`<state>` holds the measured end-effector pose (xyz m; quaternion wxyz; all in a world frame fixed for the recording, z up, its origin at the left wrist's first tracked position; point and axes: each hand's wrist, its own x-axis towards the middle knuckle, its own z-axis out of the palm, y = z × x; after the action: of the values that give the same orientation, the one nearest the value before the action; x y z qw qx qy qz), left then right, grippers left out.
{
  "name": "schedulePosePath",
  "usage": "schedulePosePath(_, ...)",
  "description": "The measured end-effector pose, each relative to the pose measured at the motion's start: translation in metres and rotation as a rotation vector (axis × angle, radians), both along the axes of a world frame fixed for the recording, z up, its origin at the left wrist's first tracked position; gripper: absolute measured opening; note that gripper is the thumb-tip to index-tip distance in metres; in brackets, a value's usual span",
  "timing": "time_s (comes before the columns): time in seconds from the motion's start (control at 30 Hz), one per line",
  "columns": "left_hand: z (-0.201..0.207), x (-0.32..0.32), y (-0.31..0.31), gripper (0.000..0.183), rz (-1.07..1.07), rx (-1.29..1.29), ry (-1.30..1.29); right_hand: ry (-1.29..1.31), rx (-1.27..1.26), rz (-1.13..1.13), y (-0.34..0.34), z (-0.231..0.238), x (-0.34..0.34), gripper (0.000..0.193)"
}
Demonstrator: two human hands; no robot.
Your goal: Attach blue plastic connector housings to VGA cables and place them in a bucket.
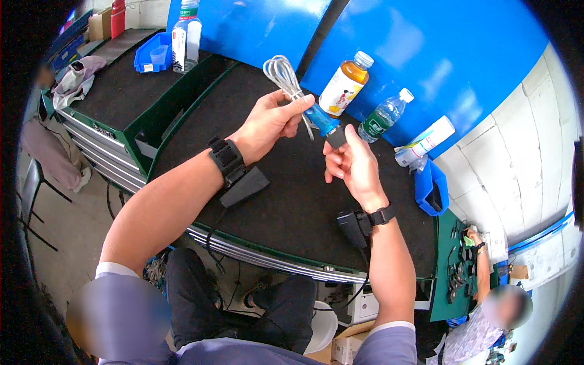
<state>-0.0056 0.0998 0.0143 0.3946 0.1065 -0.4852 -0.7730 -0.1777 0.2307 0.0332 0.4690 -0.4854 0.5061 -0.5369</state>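
Above the dark work surface, my left hand [271,125] pinches a coiled grey-white cable [281,72] between thumb and fingers. The cable's loops stick up past the fingertips. From that grip a translucent blue connector [323,121] points down to the right. A black block-shaped end piece [335,139] sits at the connector's lower end, and my right hand [358,165] grips it with thumb and fingers. Whether the black piece is part of the connector or a separate piece, I cannot tell. Both hands are raised off the table.
Behind my hands stand an amber drink bottle [347,85], a green-labelled water bottle [384,115] and a tilted white canister [424,141]. Blue bins [431,188] sit at the right and far left. A blue panel [426,48] closes the back. Another person works at lower right.
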Motion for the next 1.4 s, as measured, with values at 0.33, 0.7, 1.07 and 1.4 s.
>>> schedulePosePath(0.33,0.0,0.0,0.001,0.03,0.064,-0.033,-0.054,-0.015,0.038,-0.015,-0.001,-0.002,0.0,0.065)
schedulePosePath(0.7,0.0,0.001,-0.001,0.027,0.068,-0.051,-0.067,0.029,-0.011,-0.023,-0.001,-0.001,0.002,0.059)
schedulePosePath(1.07,-0.002,-0.001,-0.001,0.029,0.024,0.034,-0.025,0.598,-0.291,-0.277,-0.006,-0.005,0.008,0.025)
schedulePosePath(1.4,-0.002,0.002,-0.002,0.031,-0.005,-0.005,-0.05,0.701,-0.387,-0.3,-0.004,-0.007,0.007,0.029)
